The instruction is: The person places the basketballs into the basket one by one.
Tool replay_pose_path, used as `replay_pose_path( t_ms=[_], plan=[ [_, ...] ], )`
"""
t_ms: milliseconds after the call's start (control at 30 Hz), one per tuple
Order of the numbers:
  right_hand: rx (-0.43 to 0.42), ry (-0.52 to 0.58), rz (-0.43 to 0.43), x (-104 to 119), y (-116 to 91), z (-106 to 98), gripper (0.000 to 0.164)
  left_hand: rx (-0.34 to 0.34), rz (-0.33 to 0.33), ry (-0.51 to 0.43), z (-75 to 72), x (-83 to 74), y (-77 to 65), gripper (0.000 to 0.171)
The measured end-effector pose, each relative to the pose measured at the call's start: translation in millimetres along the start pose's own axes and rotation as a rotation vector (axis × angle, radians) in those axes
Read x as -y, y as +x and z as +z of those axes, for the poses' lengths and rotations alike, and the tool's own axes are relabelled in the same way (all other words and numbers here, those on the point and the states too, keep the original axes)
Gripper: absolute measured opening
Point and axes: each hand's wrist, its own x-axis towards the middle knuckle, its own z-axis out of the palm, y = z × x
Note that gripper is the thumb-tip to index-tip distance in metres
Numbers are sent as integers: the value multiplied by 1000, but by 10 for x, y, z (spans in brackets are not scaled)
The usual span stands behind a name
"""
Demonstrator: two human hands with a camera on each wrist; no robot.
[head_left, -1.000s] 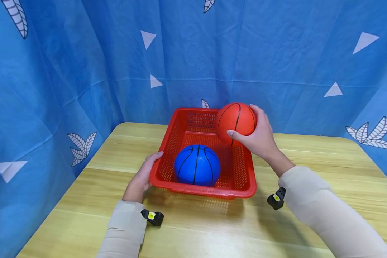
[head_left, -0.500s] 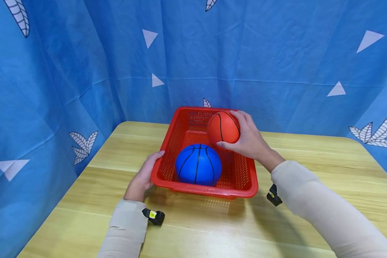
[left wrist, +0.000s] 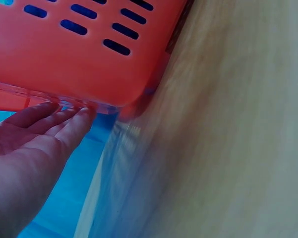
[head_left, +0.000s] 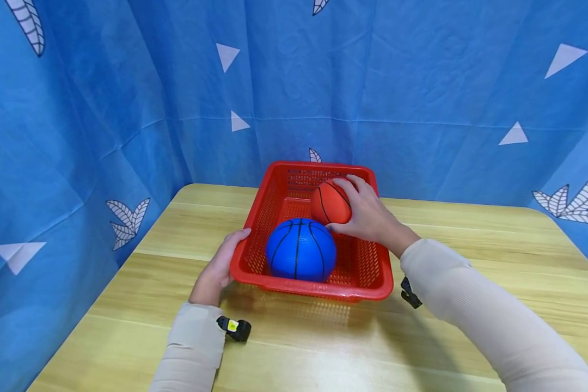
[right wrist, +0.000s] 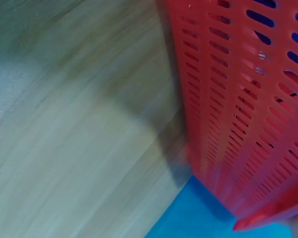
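Note:
A red plastic basket (head_left: 311, 288) with slotted walls stands on the wooden table. Inside, a blue toy basketball (head_left: 301, 250) lies toward the near side. My right hand (head_left: 367, 212) reaches over the right rim and grips a smaller orange-red toy basketball (head_left: 330, 201), low in the basket behind the blue one. My left hand (head_left: 221, 261) holds the basket's left rim, thumb on top. In the left wrist view, the fingers (left wrist: 72, 129) of that hand come up under the rim. The right wrist view shows the basket's slotted wall (right wrist: 238, 114), with the right hand almost wholly out of frame.
The wooden table (head_left: 470, 245) extends to both sides of the basket and in front of it. A blue curtain (head_left: 397, 81) with white triangles and leaves hangs behind and to the left. Small black wrist cameras sit on both sleeves.
My right hand has moved left and down, taking the orange-red basketball from above the basket's back right corner to low inside it. The left hand, basket and blue basketball have stayed put.

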Motion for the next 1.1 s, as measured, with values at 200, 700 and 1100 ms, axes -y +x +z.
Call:
replay_pose_path(
  t_ms=[200, 700, 1100],
  plan=[
    [50, -50, 12, 18, 41, 44, 94, -3, -6, 5, 9, -10, -5, 52],
    [141, -101, 22, 19, 43, 98, 90, -7, 5, 6, 7, 5, -1, 51],
    [123, -82, -15, 0, 17, 93, 86, -23, -7, 24, 15, 12, -9, 52]
  ],
)
